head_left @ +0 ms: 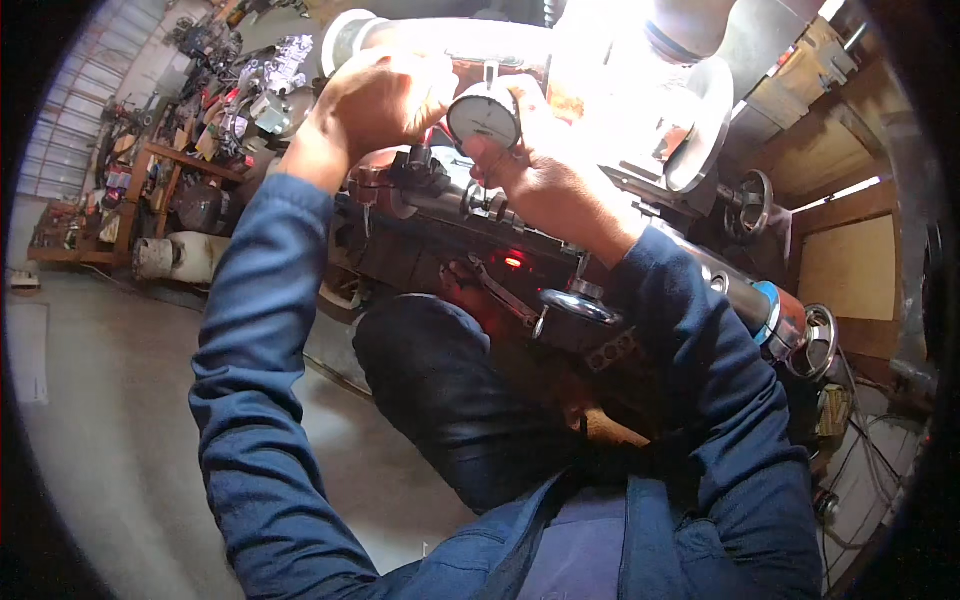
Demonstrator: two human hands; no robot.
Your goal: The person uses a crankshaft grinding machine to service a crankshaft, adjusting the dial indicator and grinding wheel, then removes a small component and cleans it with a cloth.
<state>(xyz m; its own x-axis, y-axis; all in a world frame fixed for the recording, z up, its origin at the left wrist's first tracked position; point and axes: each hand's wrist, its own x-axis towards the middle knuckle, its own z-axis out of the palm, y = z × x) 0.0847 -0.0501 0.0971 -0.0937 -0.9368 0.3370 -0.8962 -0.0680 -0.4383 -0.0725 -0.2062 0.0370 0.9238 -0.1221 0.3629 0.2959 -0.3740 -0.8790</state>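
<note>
A round dial gauge (484, 118) with a pale face and a short stem on top is between my hands. My right hand (560, 180) grips it from the right, thumb across its lower edge and fingers behind. Just left of the gauge, my left hand (375, 105) is closed, its fingertips curled inward by the machine; what they hold is hidden. Below the hands is a dark clamp-like fitting (420, 170) on the machine. A bright metal cylinder (455, 38) lies behind the hands, partly washed out by strong light.
A chrome handwheel (580, 306) juts out near my right forearm, with more handwheels (820, 340) farther right. A red lamp (513, 262) glows on the machine's front. Cluttered metal parts (285, 65) fill the far left, above a white gas cylinder (180, 257) on the floor.
</note>
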